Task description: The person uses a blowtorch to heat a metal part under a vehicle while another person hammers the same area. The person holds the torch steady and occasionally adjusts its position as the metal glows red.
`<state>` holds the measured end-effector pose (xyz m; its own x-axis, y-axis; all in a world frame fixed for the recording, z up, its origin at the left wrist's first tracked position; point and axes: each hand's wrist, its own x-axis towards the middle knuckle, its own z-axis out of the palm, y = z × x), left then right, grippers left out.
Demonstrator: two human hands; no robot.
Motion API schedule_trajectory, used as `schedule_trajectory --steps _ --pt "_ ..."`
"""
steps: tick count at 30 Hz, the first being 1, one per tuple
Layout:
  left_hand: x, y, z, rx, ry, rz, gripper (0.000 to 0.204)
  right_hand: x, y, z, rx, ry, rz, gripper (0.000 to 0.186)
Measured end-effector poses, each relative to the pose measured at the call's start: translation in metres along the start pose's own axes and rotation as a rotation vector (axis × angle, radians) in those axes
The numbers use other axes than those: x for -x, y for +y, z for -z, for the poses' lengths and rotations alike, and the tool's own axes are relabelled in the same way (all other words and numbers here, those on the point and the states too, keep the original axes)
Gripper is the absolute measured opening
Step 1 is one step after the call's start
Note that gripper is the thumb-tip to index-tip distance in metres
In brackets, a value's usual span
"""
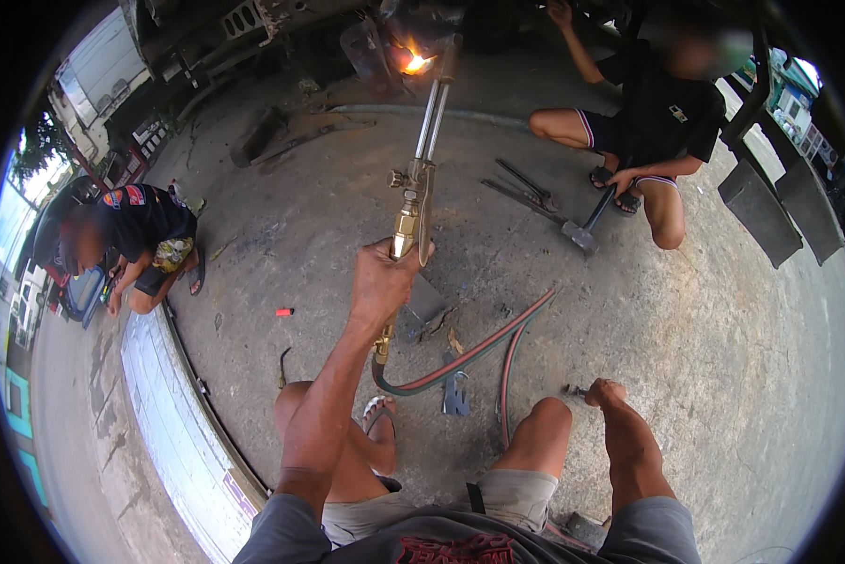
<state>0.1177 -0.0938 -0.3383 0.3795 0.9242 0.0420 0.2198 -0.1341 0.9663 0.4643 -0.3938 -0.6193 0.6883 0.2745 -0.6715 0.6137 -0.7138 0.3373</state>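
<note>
My left hand [385,282] is wrapped around the brass handle of a cutting torch [409,211], held out in front of me. The torch's long tubes point up and away, and a bright orange flame [417,64] burns near its head against dark metal. Red and green twin hoses [469,357] run from the torch's lower end and curve across the ground. Low on the right, my right hand [606,393] is closed on a small dark tool [575,390]; its kind is too small to tell.
A person [672,103] squats at the far right, one hand on a sledgehammer [580,235] beside long tongs [521,188]. Another person [145,226] crouches at left. A red lighter-like piece [284,312] and a metal plate [422,305] lie on the concrete. A vehicle frame [225,47] stands ahead.
</note>
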Motion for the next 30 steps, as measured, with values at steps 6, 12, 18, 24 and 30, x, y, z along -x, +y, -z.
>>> schedule_trajectory --steps 6,12,18,24,30 --pt "-0.001 -0.002 0.000 0.010 -0.008 -0.004 0.038 0.004 -0.001 0.003 -0.012 -0.001 -0.016 0.038" --pt "0.000 0.001 -0.001 -0.009 -0.001 -0.009 0.038 -0.007 0.001 -0.005 -0.020 0.009 -0.027 0.040" --pt "0.005 0.004 0.001 0.012 0.027 -0.019 0.038 -0.010 0.001 -0.002 -0.024 -0.014 -0.031 0.040" --pt "0.007 0.009 0.002 0.042 0.044 -0.009 0.037 -0.005 0.001 0.001 -0.018 -0.031 -0.043 0.040" --pt "0.006 0.004 0.004 0.040 0.050 -0.045 0.036 -0.006 0.003 0.000 -0.053 -0.041 -0.033 0.040"
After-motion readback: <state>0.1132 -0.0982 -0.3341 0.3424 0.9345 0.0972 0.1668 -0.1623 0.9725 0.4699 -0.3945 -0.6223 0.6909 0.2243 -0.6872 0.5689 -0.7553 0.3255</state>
